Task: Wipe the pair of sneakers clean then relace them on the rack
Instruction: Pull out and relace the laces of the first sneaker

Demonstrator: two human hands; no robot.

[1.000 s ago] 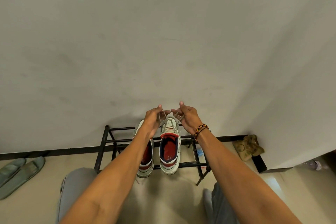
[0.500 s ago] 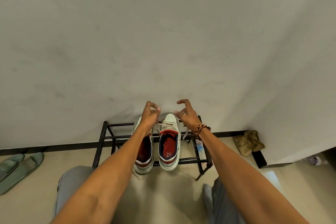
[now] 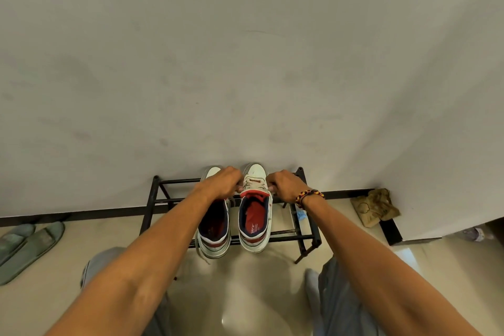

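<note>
Both hands have dropped: left hand (image 3: 222, 184) and right hand (image 3: 283, 185) curled, pinching the right sneaker (image 3: 255, 209)'s laces.

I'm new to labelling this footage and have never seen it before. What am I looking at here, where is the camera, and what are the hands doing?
There is no machine: a person wears a wide-angle camera on the head, looking forward and down along both arms. Two white sneakers sit side by side on a black rack against the wall. The left hand and right hand flank the right sneaker near its laces, fingers curled as if pulling lace ends, though the ends themselves are hard to see. The left sneaker lies partly under the left arm. Green slippers lie on the floor at far left.
</note>
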